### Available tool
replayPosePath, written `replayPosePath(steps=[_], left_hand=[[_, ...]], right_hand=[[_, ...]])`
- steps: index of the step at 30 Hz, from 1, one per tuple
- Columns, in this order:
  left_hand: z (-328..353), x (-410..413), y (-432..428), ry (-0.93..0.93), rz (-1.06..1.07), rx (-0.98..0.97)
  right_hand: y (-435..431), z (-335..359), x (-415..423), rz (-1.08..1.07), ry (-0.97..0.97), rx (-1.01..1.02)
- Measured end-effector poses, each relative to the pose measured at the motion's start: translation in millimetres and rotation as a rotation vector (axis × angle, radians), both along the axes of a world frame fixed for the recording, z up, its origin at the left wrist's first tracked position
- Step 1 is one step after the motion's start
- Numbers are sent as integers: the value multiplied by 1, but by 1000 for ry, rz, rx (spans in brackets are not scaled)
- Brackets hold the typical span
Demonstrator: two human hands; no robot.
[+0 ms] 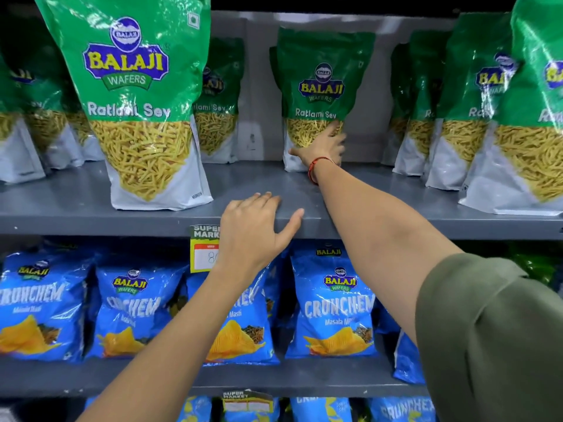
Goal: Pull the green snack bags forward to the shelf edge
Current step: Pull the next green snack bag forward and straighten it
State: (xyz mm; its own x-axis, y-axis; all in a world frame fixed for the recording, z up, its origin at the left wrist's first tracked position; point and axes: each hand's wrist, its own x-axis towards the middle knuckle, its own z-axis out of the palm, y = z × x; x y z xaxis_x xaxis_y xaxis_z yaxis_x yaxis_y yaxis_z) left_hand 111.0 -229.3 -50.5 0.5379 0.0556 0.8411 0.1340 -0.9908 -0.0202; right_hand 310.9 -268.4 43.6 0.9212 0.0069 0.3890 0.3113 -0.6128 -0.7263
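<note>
Right hand (323, 146) reaches deep into the grey shelf (76, 205), fingers (333, 129) spread against the lower front of a green snack bag (323, 86) standing upright at the back, well behind the shelf edge (91, 225). Cannot tell if the fingers have closed on it or just touch the face. Left hand (259, 229) is open, resting flat on the shelf edge, holding nothing.

Handling guess: stand-up pouch, light to medium, soft slick film, crumbly contents, so don't squeeze. Base looks flat and should slide on smooth metal. A pull from high up would likely tip it; better to hook low at the side or behind the base.

Room: clear lane of bare shelf between bag and edge. A front green bag (137, 102) already stands at the edge to the left, others at right. Blue chip bags (332, 303) sit on the shelf below.
</note>
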Motion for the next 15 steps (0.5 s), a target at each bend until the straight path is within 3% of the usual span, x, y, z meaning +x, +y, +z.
replayPosePath(steps=[15], left_hand=[[1, -3, -2, 45, 20, -24]], right_hand=[[-4, 2, -11, -31, -58, 1]])
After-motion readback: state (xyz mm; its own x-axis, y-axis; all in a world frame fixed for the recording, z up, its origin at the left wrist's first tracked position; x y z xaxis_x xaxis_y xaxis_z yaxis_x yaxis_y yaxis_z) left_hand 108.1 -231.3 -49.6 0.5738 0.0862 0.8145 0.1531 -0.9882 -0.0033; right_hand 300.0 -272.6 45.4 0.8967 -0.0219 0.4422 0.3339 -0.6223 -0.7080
